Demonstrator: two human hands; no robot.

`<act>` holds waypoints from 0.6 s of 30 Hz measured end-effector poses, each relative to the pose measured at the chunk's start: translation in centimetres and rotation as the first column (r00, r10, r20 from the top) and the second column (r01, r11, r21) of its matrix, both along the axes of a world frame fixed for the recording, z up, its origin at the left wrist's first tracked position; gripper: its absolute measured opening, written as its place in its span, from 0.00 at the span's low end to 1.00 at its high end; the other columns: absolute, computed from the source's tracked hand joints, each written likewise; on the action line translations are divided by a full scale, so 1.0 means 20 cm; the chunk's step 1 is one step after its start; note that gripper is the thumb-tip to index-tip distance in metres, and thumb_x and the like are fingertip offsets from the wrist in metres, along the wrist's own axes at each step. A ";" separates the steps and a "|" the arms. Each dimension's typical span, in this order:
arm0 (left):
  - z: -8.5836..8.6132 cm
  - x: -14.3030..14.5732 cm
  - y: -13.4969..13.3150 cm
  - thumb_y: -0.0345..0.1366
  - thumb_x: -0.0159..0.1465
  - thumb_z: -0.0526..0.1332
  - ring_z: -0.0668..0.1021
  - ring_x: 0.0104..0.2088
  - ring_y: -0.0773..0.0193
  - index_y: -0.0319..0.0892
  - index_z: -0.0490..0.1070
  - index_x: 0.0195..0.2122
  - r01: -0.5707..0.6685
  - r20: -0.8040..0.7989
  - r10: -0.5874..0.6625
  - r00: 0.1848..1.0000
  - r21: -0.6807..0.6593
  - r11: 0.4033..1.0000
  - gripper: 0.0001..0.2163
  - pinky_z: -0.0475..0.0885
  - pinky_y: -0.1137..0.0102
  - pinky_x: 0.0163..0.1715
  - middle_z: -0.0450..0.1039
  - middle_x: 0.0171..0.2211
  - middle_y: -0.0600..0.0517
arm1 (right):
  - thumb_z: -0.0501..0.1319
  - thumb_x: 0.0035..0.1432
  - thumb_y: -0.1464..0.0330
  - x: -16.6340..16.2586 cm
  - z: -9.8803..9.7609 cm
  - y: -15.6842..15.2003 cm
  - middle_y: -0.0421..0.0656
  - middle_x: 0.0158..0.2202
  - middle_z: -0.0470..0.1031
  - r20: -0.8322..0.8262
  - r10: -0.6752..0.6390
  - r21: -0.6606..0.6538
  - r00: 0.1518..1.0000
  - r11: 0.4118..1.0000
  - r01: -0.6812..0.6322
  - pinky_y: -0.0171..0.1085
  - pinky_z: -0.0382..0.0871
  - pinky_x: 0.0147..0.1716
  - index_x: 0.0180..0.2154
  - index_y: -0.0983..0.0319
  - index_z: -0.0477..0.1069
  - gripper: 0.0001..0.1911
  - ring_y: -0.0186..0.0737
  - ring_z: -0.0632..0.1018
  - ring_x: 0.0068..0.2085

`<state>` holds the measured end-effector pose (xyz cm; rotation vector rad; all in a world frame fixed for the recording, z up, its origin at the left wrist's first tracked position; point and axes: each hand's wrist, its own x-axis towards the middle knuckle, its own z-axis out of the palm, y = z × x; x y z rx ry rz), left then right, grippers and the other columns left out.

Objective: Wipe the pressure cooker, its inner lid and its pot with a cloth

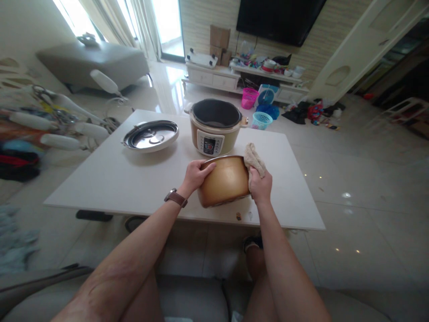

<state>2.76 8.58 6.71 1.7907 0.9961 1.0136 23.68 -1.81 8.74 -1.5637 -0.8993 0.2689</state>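
A golden-brown inner pot (224,181) is tilted on the white table (134,179), its outer wall turned toward me. My left hand (196,175) grips the pot's left rim; a brown watch sits on that wrist. My right hand (260,184) presses a beige cloth (253,160) against the pot's right side. Just behind the pot stands the beige cooker body (214,127) with its dark cavity uncovered and a control panel facing me.
The cooker's metal lid (150,136) lies upside down on the table's left part. A small dark bit (238,216) lies near the front table edge. Baskets, a TV stand and clutter stand on the floor beyond; a rack with white handles is at left.
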 end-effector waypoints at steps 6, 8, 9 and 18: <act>0.00 0.01 0.00 0.56 0.64 0.61 0.60 0.26 0.68 0.40 0.66 0.21 0.005 -0.035 -0.005 0.999 0.005 1.000 0.24 0.53 0.69 0.26 0.56 0.21 0.56 | 0.62 0.62 0.63 -0.06 0.06 -0.04 0.48 0.56 0.83 0.253 0.169 0.006 0.953 0.984 -0.176 0.52 0.71 0.65 0.53 0.59 0.81 0.20 0.53 0.81 0.59; 0.00 0.02 0.01 0.57 0.63 0.61 0.60 0.26 0.68 0.40 0.67 0.21 0.000 -0.041 0.000 0.999 0.014 1.000 0.25 0.53 0.69 0.26 0.57 0.21 0.56 | 0.64 0.61 0.64 -0.09 0.11 -0.06 0.46 0.61 0.79 0.436 0.302 -0.055 0.848 0.949 -0.310 0.54 0.66 0.68 0.55 0.55 0.80 0.21 0.54 0.77 0.64; 0.00 0.02 0.01 0.57 0.63 0.62 0.60 0.26 0.68 0.40 0.66 0.21 -0.004 -0.041 0.004 0.999 0.019 1.000 0.25 0.53 0.69 0.27 0.57 0.21 0.56 | 0.65 0.60 0.64 -0.10 0.13 -0.06 0.44 0.63 0.78 0.498 0.357 -0.095 0.790 0.928 -0.360 0.55 0.64 0.70 0.56 0.54 0.79 0.22 0.55 0.75 0.67; -0.05 -0.01 0.01 0.55 0.64 0.61 0.58 0.25 0.69 0.41 0.60 0.19 -0.020 -0.001 0.020 1.000 0.000 1.000 0.25 0.50 0.68 0.26 0.53 0.21 0.56 | 0.63 0.61 0.61 0.03 0.01 0.02 0.48 0.51 0.85 0.047 0.112 -0.003 0.993 0.994 -0.112 0.52 0.74 0.61 0.50 0.61 0.82 0.19 0.52 0.83 0.55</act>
